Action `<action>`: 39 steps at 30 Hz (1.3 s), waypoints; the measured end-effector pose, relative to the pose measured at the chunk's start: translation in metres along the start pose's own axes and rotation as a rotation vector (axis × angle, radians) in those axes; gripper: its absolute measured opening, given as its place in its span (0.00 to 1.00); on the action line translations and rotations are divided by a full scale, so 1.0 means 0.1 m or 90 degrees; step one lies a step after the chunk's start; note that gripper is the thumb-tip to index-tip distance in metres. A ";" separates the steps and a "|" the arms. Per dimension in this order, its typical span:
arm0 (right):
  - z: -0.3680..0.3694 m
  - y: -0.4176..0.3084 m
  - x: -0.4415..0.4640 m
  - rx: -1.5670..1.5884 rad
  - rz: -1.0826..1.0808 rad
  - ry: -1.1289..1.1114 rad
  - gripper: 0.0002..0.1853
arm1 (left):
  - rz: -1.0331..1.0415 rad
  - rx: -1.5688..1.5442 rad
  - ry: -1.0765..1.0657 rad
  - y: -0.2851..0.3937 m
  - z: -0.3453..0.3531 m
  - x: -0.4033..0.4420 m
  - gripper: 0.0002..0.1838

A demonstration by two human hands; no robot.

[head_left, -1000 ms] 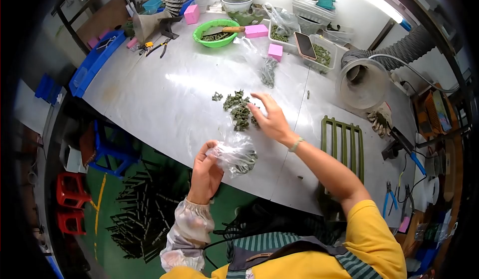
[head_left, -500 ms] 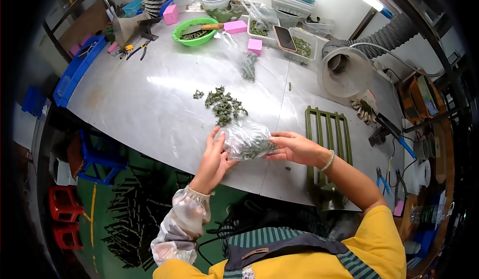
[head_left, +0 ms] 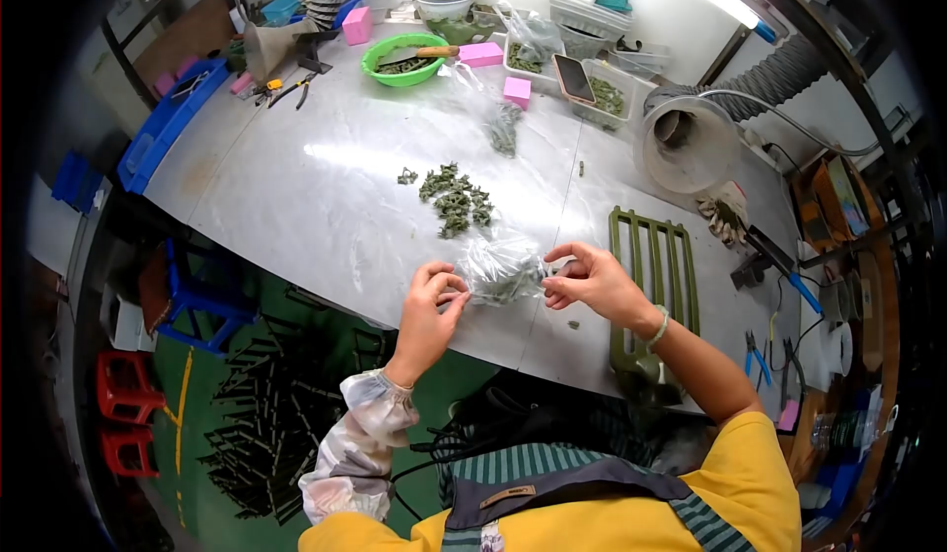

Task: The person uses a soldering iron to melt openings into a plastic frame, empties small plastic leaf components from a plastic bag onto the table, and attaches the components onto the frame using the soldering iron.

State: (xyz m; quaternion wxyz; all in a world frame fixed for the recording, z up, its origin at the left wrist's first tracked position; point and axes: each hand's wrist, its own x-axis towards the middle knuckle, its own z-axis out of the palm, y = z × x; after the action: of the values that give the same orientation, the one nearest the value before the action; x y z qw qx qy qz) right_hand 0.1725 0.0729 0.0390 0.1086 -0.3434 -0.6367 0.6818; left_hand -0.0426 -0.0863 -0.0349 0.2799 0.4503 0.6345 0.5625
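Note:
A clear plastic bag (head_left: 501,268) with small dark green parts inside lies near the table's front edge, between my hands. At its left edge, my left hand (head_left: 430,313) has curled fingers, with thumb and fingertips pinching the film. My right hand (head_left: 602,288) pinches the bag's right edge between thumb and fingers. Just behind the bag is a loose pile of small green parts (head_left: 456,200), with a few more green pieces (head_left: 407,176) to its left. Farther back lies another plastic bag (head_left: 503,130) with green parts in it.
A green slatted frame (head_left: 653,295) lies right of my right hand. Along the back stand a green bowl (head_left: 402,75), pink blocks (head_left: 517,92), plastic tubs and a phone (head_left: 573,78). A clear extraction hood (head_left: 691,147), a glove (head_left: 725,212) and pliers (head_left: 758,360) are at right.
Both hands have gone from spread fingers around the bag to curled, pinching fingers at its edges. The bag sits slightly flatter. The whole view has shifted a little.

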 end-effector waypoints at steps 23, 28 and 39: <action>0.13 0.34 -0.03 -0.694 -0.335 0.065 0.16 | -0.243 -0.378 -0.195 0.60 0.03 0.28 0.07; 0.02 0.13 -0.12 -0.613 -0.278 -0.024 0.10 | -0.234 -0.334 -0.178 0.67 -0.01 0.22 0.07; 0.07 -0.02 -0.06 -0.269 -0.228 0.011 0.08 | -0.145 -0.277 -0.275 0.56 0.27 0.35 0.07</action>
State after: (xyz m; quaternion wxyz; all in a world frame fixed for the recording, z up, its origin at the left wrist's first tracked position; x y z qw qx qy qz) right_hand 0.1726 0.0640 0.0425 0.1592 -0.2461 -0.8144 0.5008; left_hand -0.0202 -0.0445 0.0188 0.5589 0.4151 0.4716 0.5412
